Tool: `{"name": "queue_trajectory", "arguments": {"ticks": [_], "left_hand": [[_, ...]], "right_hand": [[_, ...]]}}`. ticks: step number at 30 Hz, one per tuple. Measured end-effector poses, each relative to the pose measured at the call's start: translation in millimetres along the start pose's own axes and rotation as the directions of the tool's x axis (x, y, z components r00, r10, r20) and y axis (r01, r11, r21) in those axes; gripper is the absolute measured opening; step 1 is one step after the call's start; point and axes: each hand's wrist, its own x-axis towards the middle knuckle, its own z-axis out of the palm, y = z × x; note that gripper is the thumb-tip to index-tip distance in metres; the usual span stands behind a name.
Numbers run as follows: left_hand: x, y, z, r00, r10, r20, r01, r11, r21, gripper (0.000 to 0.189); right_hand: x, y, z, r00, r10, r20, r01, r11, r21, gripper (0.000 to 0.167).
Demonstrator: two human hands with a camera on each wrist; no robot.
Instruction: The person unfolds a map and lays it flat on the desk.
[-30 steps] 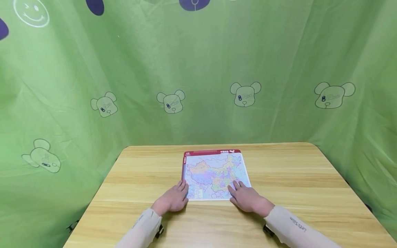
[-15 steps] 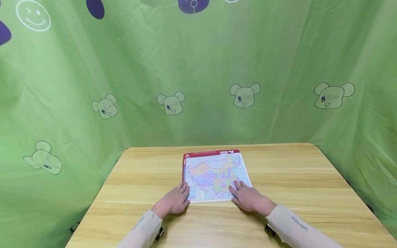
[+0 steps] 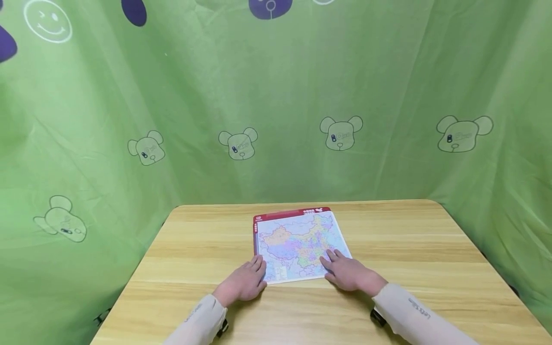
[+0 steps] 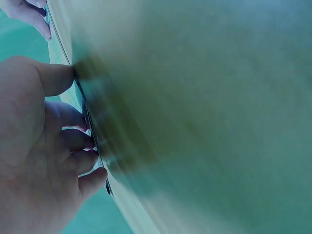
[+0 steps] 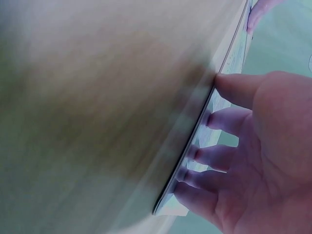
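A flat map board point(image 3: 297, 244) with a red border along its far and left sides lies on the wooden table, turned slightly. On its near left corner rests my left hand point(image 3: 247, 280), fingers spread over the edge and thumb by the near side. My right hand point(image 3: 351, 273) lies across the near right corner, its fingertips on the printed surface. In the left wrist view, the fingers of my left hand point(image 4: 34, 141) touch the thin board at its edge. The right wrist view has my right hand point(image 5: 273, 151) with its fingertips against the board point(image 5: 195, 146).
The wooden table point(image 3: 422, 249) stretches out on all sides of the board. Behind it and at both sides hangs a green curtain point(image 3: 284, 177) printed with bear heads. Dark wrist straps show under both pale sleeves point(image 3: 414, 311).
The map board has turned a little counterclockwise, its near left corner shifting right and toward me. Both hands have moved slightly right and nearer with it, keeping contact.
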Motion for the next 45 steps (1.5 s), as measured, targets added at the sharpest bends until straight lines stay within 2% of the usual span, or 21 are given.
{"name": "queue_trajectory", "arguments": {"ticks": [23,34,45], "left_hand": [[-3.6,6.0,1.5,1.000,0.029,0.009,-0.029,0.999,0.020,0.062],[-5.8,10.5,-2.5,0.998,0.056,0.016,-0.057,0.998,0.029,0.062],[-8.6,15.2,-3.0,0.997,0.078,0.001,-0.078,0.997,0.027,0.061]], "right_hand": [[2.5,11,-1,0.999,0.016,0.040,-0.018,0.999,0.039,0.051],[4.4,13,-6,0.999,0.000,0.044,-0.003,0.998,0.063,0.049],[4.5,14,-7,0.998,0.012,0.055,-0.017,0.996,0.087,0.047]]}}
